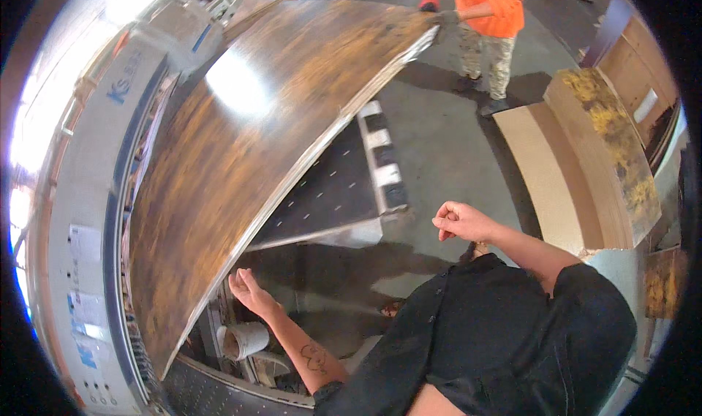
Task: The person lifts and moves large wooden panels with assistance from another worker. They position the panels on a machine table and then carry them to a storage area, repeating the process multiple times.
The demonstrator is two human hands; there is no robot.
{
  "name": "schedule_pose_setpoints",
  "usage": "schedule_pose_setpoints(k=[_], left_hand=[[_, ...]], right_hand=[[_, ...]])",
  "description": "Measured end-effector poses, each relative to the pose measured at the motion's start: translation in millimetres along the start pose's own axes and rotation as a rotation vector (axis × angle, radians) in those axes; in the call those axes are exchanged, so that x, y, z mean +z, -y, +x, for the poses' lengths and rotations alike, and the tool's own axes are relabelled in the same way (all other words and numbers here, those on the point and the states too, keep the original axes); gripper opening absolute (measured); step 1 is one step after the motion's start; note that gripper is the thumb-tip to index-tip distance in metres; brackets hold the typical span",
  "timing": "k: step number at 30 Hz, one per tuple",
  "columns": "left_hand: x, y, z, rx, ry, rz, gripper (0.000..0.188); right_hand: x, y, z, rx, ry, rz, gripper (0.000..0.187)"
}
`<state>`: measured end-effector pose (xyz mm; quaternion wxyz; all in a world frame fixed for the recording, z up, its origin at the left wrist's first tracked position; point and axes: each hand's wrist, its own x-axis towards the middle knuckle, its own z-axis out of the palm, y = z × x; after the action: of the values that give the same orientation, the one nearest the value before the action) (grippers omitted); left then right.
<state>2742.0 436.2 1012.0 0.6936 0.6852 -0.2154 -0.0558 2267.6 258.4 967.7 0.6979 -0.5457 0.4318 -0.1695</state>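
A large dark brown, wood-patterned board [292, 101] with a glossy top and a pale, layered edge lies aslant on my left. My left hand [252, 296] is beside the near part of that edge, fingers loosely bent and apart, gripping nothing that I can see. In front of my body, away from the board, my right hand [461, 221] is loosely curled in the air with nothing visible in it. Another person [491, 10] in an orange top and patterned trousers holds the board's far corner with gloved hands.
Along the left runs a long grey machine beam [95, 204]. Below the board shows a black table [322, 189] with a black-and-white striped edge. A white bucket [247, 338] stands near my left forearm. Stacked boards [596, 160] are at the right, beside grey floor [439, 145].
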Motion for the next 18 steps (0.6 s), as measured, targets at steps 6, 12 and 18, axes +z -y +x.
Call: schedule_pose_setpoints(k=[6,12,18], left_hand=[[190.7,-34.3,-61.5,0.045,0.237,0.022,0.059],[327.3,-105.1,-81.1,0.2,0.458,0.05,0.06],[463.9,-113.5,-60.0,0.254,0.561,0.148,0.059]], right_hand=[[-160.2,-23.7,-41.3,-0.003,-0.198,0.238,0.035],[-255.2,9.1,-11.1,-0.114,-0.214,0.315,0.03],[-331.3,62.7,85.1,-0.192,-0.125,0.268,0.03]])
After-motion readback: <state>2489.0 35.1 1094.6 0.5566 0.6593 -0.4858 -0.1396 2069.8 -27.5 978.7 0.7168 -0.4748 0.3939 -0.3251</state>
